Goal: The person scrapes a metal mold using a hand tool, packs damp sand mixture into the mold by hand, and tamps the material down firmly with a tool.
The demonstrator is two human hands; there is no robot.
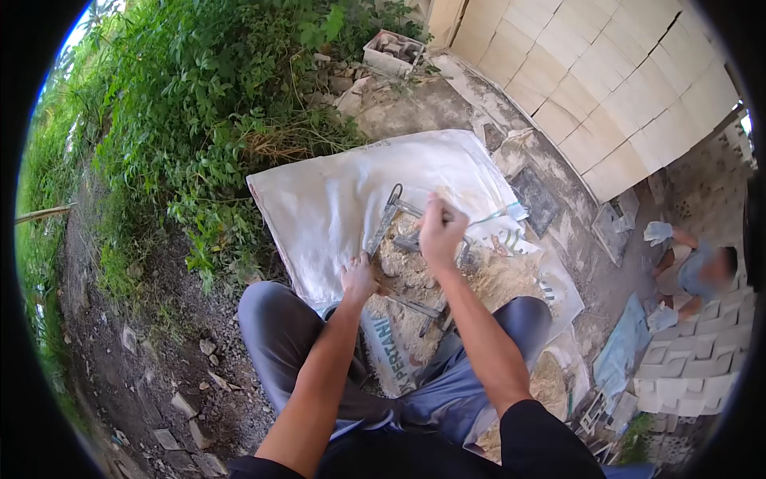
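A metal frame mould [381,227] lies on a white woven sack [307,211], with pale sandy powder [403,267] inside and around it. My left hand [358,279] rests at the frame's left corner, its fingers bent against the metal; whether it grips the frame is hard to tell. Above the frame's right side my right hand [443,231] is raised and curled into a fist; what it holds, if anything, is hidden. More powder [511,283] is spread on the sack to the right of the frame.
Green plants stand at the upper left, and a box of rubble [393,54] at the top. A dark slab [535,199] lies right of the sack. Another person [698,275] with white gloves sits at the far right, near stacked pale tiles [710,351] and a blue sheet [622,347].
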